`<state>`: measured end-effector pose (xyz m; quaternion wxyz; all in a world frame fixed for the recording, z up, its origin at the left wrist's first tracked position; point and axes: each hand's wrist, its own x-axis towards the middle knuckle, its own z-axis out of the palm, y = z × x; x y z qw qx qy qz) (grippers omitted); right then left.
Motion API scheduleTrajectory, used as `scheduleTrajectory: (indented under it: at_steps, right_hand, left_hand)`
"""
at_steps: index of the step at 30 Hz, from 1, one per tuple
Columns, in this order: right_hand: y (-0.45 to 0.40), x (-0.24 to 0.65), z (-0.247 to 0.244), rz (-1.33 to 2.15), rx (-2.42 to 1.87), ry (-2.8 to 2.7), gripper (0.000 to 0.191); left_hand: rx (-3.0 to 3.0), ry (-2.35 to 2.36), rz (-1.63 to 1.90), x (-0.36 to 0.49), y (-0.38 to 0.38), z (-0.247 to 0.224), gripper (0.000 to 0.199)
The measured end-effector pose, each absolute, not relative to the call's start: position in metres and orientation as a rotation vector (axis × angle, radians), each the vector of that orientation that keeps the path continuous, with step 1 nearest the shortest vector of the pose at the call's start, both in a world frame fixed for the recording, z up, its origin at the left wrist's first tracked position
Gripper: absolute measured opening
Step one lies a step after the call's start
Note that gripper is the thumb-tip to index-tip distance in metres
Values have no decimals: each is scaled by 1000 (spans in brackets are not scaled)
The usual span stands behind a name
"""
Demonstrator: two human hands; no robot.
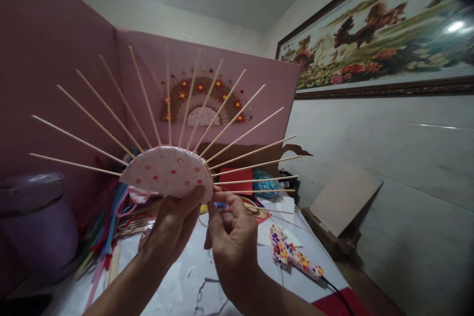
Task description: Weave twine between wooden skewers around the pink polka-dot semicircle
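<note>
"What does the head view show?"

"A half-circle point(163, 174) in pale paper with red dots, held up above the near part of the table point(188, 279). Thin wooden sticks point(144, 93) fan out from its curved edge to the left, far and right."

"How is it held?"

"The left hand point(177, 219) is closed on its near right part, thumb flat on the dotted face, other fingers mostly hidden behind. The right hand point(235, 237) is at the right corner, thumb and forefinger close together. I cannot tell whether they pinch a stick or only touch the edge."

"Any writing?"

"There are small dark marks point(288, 46) at the left end of the framed picture point(355, 47) of horses and flowers, on the right wall; they are too small to read."

"What lies around?"

"On the right of the table is a flower-patterned glue gun point(292, 256) with a black cord point(336, 294). Farther back, a red card point(236, 177) is just beside some blue yarn point(265, 182). Coloured strips point(107, 229) lie on the left, near a purple bin point(39, 237). On the far pink board point(259, 84), an arch point(192, 85) with red flowers surrounds a smaller dotted half-circle."
</note>
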<state>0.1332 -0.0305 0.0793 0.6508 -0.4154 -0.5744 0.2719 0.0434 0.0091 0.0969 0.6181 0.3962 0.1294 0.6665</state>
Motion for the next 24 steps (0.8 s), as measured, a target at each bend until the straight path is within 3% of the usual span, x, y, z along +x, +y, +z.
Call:
scheduleTrajectory:
  at_steps: [5,9,16,21,24]
  right_hand:
    - [-32,136,81,504,-941,-1383,21]
    - [-41,145,83,148,-865,-1407,27]
    - [-69,156,83,-292,-658,-1395,19]
    - [-71,173,51,-514,-546,-1970,14]
    - [-51,209,29,-483,-918,-2192,22]
  left_hand:
    - [830,285,1507,42,10,100,13]
    - [723,216,1331,40,11,104,9]
    - [616,165,1281,40,11,104,17]
    - [628,224,1263,36,14,105,21]
    - [662,265,1287,33,15,109,22]
